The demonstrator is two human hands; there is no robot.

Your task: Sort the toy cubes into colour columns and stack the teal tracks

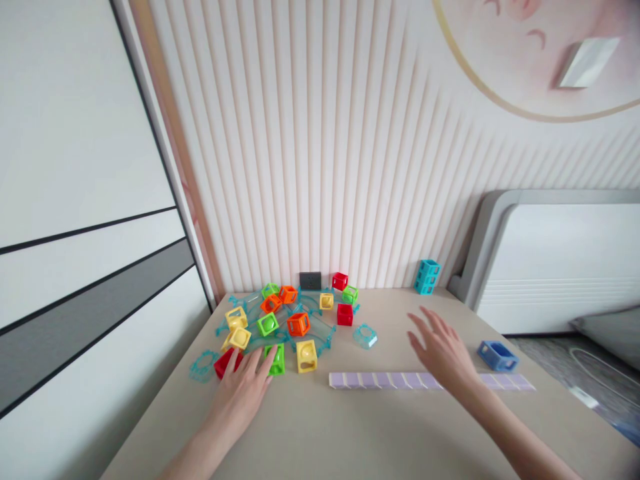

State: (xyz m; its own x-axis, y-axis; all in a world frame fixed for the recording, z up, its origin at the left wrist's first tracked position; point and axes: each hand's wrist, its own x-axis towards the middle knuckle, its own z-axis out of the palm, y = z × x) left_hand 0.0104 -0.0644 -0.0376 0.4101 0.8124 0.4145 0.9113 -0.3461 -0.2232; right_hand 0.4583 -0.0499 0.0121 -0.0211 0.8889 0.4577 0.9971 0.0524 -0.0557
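On the left of the tabletop (320, 433), at the near side of scattered coloured blocks (299, 325), the left hand (241, 392) reaches over a red block (220, 367) and a green block (280, 363), fingers spread across both; whether its grip is grasping either one, I cannot tell. Just right of the green block lies a yellow block (307, 367). The right hand (445, 353) hovers with its grip released, fingers fanned, above the far side of a purple strip (360, 381), apart from the blue block (503, 363) to its right and the turquoise stack (427, 277) at the far right. The step in hand looks like sorting through or picking out blocks; lifting one would call for the left fingers to close on a single block's sides, clear of its neighbours.
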